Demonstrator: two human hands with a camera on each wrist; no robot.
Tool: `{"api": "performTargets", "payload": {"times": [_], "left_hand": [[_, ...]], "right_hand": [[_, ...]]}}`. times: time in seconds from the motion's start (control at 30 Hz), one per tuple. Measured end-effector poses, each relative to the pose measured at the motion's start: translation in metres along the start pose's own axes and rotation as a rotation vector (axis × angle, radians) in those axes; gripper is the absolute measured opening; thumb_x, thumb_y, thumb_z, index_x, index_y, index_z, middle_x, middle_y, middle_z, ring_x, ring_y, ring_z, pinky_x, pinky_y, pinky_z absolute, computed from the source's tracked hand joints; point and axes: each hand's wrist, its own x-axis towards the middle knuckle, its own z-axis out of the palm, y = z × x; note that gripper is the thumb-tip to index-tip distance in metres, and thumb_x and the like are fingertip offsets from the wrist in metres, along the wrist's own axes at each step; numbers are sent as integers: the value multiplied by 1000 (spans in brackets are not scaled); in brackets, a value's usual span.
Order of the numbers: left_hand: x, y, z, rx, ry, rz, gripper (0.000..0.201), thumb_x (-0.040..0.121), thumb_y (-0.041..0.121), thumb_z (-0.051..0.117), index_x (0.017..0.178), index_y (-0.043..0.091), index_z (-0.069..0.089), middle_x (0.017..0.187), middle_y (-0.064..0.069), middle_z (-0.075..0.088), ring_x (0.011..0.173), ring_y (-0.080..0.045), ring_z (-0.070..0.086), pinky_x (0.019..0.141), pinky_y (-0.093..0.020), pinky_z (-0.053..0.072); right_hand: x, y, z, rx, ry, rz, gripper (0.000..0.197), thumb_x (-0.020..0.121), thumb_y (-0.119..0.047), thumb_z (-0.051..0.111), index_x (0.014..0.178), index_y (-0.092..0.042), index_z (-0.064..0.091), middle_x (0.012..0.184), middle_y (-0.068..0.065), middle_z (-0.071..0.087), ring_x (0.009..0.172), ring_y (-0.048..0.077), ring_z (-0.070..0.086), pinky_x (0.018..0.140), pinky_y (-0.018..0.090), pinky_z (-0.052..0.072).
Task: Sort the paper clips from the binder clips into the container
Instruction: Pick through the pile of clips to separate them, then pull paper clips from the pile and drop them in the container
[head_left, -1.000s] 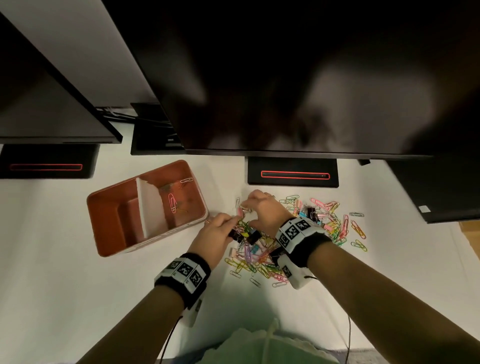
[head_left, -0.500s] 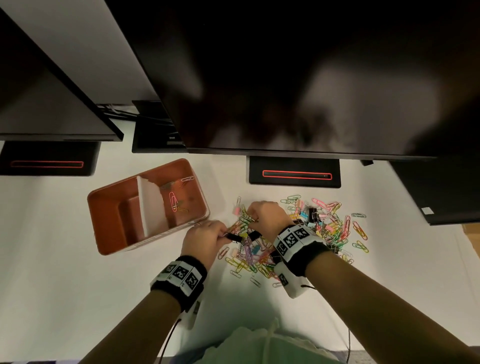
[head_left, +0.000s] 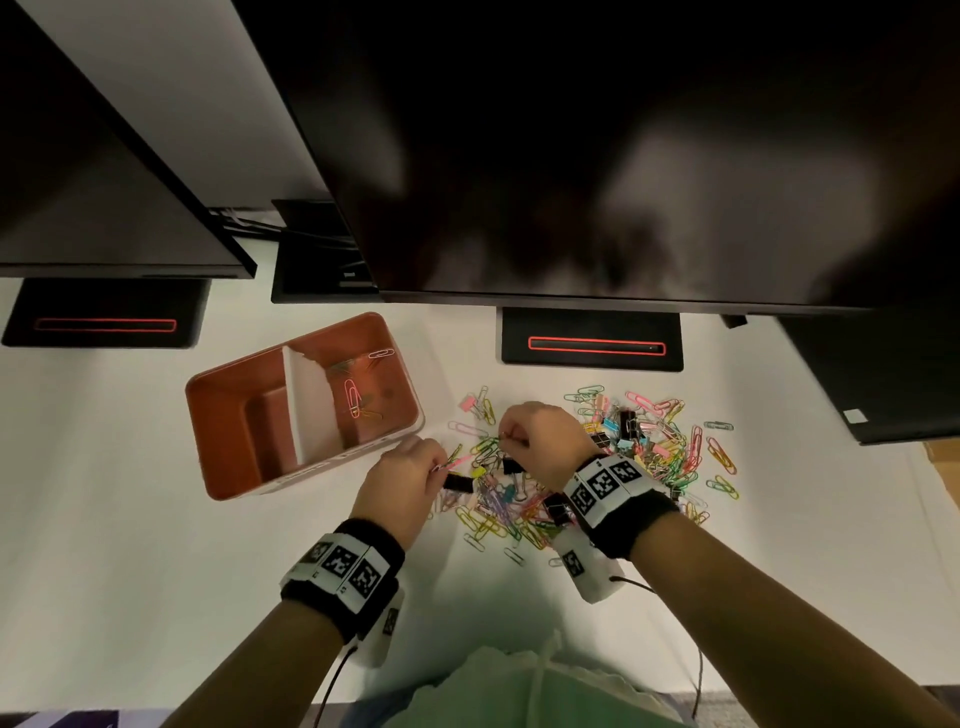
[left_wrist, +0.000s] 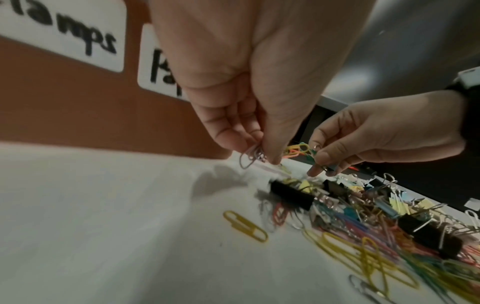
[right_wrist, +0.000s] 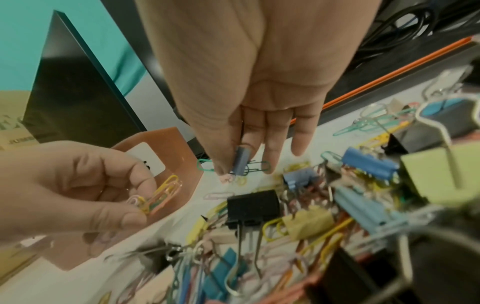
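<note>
My left hand (head_left: 436, 465) pinches a small bunch of coloured paper clips (right_wrist: 161, 195) between thumb and fingers, just right of the orange container (head_left: 208, 441). My right hand (head_left: 511, 436) pinches a small blue binder clip (right_wrist: 241, 162) with a green paper clip (right_wrist: 259, 165) caught on it, above the far left of the mixed pile (head_left: 519, 509). The two hands are a short gap apart. A black binder clip (head_left: 458, 483) lies on the table below them. Several paper clips (head_left: 353, 397) lie in the container's right compartment; its left compartment looks bare.
A white divider (head_left: 306, 405) splits the container, whose front wall carries white labels (left_wrist: 78, 30). Monitors (head_left: 571, 156) overhang the back of the white table, with black stands (head_left: 592, 340) behind the pile. Loose paper clips (head_left: 719, 452) spread out to the right.
The hands, close together over the pile a second ago, have drawn apart. My left hand pulled back toward the container with its paper clips; the right hand stayed over the pile.
</note>
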Motion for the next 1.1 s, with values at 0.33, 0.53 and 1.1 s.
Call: {"api": "performTargets", "payload": {"times": [0.33, 0.53, 1.1], "left_hand": [[-21, 13, -67, -149, 276, 73, 7, 79, 18, 69, 82, 17, 63, 75, 7, 55, 64, -4, 53, 60, -7, 41], [-11, -9, -111, -208, 420, -95, 10, 77, 14, 72, 81, 17, 64, 76, 4, 61, 67, -2, 55, 65, -20, 46], [-43, -39, -28, -113, -66, -20, 33, 80, 22, 67, 112, 22, 57, 104, 9, 52, 86, -9, 53, 83, -28, 49]], "right_hand": [[-11, -42, -33, 248, 224, -187, 9, 84, -16, 65, 92, -12, 66, 87, -2, 58, 75, 9, 54, 65, 3, 38], [20, -102, -37, 365, 181, -313, 16, 85, -13, 64, 101, -13, 67, 96, 3, 67, 79, 12, 59, 80, 26, 51], [27, -2, -27, -64, 121, 35, 19, 92, -25, 52, 105, -19, 65, 105, 4, 60, 83, 15, 56, 76, 27, 46]]}}
